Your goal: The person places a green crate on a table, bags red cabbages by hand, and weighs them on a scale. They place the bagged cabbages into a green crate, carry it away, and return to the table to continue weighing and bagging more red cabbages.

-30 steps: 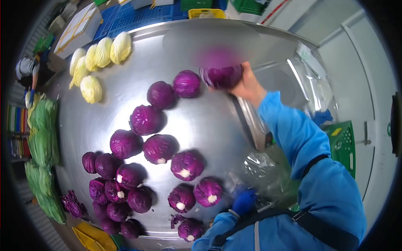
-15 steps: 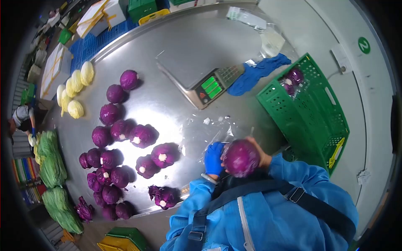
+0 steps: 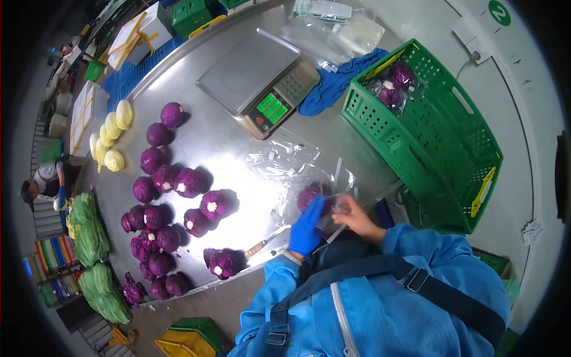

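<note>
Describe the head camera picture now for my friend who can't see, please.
A blue-gloved left hand and a bare right hand handle a purple cabbage and clear plastic on a metal table. Nearby are more purple cabbages, a scale and a green crate.

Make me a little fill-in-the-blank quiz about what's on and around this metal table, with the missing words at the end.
The left hand wears a ____ glove. The lit display of the scale glows ____. The round sign on the wall shows the number ____. The wrapped cabbages inside the green crate are coloured ____.

Missing words: blue; green; 2; purple.
</note>
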### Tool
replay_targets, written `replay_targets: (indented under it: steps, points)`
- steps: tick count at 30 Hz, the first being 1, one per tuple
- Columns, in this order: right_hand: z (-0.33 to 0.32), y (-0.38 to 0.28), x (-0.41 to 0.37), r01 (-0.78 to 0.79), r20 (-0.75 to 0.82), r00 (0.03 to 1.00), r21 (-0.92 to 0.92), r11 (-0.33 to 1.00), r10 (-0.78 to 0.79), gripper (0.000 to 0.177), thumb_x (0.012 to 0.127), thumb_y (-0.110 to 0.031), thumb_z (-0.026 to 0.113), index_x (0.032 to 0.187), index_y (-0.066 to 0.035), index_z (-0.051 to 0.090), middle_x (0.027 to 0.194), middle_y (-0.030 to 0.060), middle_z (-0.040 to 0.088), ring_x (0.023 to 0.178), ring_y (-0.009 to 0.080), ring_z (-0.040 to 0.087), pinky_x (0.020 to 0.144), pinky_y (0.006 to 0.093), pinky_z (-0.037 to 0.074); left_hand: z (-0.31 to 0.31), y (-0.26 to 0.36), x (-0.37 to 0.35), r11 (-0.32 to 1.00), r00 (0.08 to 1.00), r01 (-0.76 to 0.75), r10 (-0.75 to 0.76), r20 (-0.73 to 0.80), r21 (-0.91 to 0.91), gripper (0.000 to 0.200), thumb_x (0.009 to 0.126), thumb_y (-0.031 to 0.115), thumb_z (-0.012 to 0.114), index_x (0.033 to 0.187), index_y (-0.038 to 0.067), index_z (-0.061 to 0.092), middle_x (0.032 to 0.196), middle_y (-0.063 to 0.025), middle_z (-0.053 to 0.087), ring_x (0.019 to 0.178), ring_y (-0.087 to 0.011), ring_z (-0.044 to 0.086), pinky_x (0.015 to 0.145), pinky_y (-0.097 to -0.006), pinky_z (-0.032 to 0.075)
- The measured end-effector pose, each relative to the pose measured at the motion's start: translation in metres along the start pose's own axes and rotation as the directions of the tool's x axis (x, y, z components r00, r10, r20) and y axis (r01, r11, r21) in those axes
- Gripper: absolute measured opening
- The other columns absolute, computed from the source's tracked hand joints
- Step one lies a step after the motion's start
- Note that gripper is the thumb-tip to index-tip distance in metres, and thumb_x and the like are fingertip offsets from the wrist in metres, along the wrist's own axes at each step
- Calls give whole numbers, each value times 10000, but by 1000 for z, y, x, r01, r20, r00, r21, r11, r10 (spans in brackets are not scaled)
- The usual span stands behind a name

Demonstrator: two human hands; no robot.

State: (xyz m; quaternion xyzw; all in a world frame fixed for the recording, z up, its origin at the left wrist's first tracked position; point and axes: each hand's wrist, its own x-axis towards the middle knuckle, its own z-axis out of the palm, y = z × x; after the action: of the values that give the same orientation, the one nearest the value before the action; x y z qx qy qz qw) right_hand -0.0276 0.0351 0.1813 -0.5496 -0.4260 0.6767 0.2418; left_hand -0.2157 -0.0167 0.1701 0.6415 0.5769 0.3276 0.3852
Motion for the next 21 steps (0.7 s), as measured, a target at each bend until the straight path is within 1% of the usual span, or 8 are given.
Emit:
replay_targets:
  steps: [3, 6, 7, 10, 13, 17, 20, 21]
  points:
    - [7, -46, 10, 492, 204, 727, -821, 290, -655, 445, 800, -149, 693, 1204, -38, 542, 1205, 190, 477, 1084, 326, 540, 939, 405, 445, -14, 10, -4, 999, 996, -29, 33, -80, 40, 819, 641, -118, 469, 1419, 137, 448, 1435, -115, 462, 1248, -314, 511, 978, -383, 471]
    - [5, -30, 56, 515, 423, 744, -856, 41, -518, 212, 843, -235, 651, 939, -48, 623, 1030, 147, 624, 955, 291, 622, 805, 412, 501, -30, 16, -9, 990, 986, -53, 72, -150, 129, 814, 626, -125, 460, 1396, 138, 481, 1402, -111, 502, 1209, -314, 548, 948, -374, 494]
    - [3, -27, 62, 474, 409, 807, -879, 55, -427, 222, 869, -273, 598, 754, -83, 605, 754, 86, 660, 757, 281, 664, 634, 414, 514, -38, 22, -12, 984, 978, -34, 68, -197, 173, 814, 611, -135, 445, 1374, 141, 512, 1372, -115, 532, 1186, -315, 567, 922, -366, 510]
    - [-5, -56, 24, 602, 465, 679, -796, 69, -569, 229, 879, -250, 586, 733, -74, 603, 627, 109, 633, 575, 312, 645, 527, 423, 505, -67, 53, -34, 935, 998, 19, 5, -66, 353, 762, 615, -154, 434, 1300, 146, 578, 1364, -120, 538, 1115, -319, 596, 893, -367, 514]
    - [-27, -44, -16, 554, 499, 778, -832, 41, -382, 233, 903, -245, 568, 783, -46, 586, 578, 151, 613, 550, 344, 638, 515, 465, 492, -50, 42, -71, 977, 953, -26, 88, -289, 210, 514, 692, -104, 492, 1164, 62, 609, 1263, -171, 578, 1115, -349, 568, 935, -414, 469]
    - [-52, -6, -46, 528, 493, 829, -845, 82, -263, 219, 890, -248, 594, 932, -34, 570, 584, 166, 611, 571, 362, 640, 529, 480, 489, -7, 65, -110, 782, 786, 355, 46, -617, 512, 510, 841, 59, 574, 1338, 101, 472, 1088, -213, 636, 1006, -364, 626, 836, -425, 504]
    - [-65, 3, -61, 554, 509, 819, -822, 133, -263, 297, 870, -246, 628, 1051, -28, 543, 589, 164, 614, 587, 378, 641, 535, 492, 485, 17, 79, -146, 548, 603, 793, -767, -218, 266, 678, 859, 40, 587, 1476, 136, 322, 902, -174, 687, 799, -330, 679, 727, -395, 535]
    - [-68, 2, -64, 539, 514, 836, -835, 109, -191, 347, 858, -267, 641, 1097, -36, 542, 641, 164, 627, 639, 368, 646, 573, 483, 486, 33, 77, -159, 609, 715, 694, -643, -273, 384, 711, 895, 54, 562, 1516, 150, 231, 739, -132, 691, 687, -264, 699, 651, -374, 543]
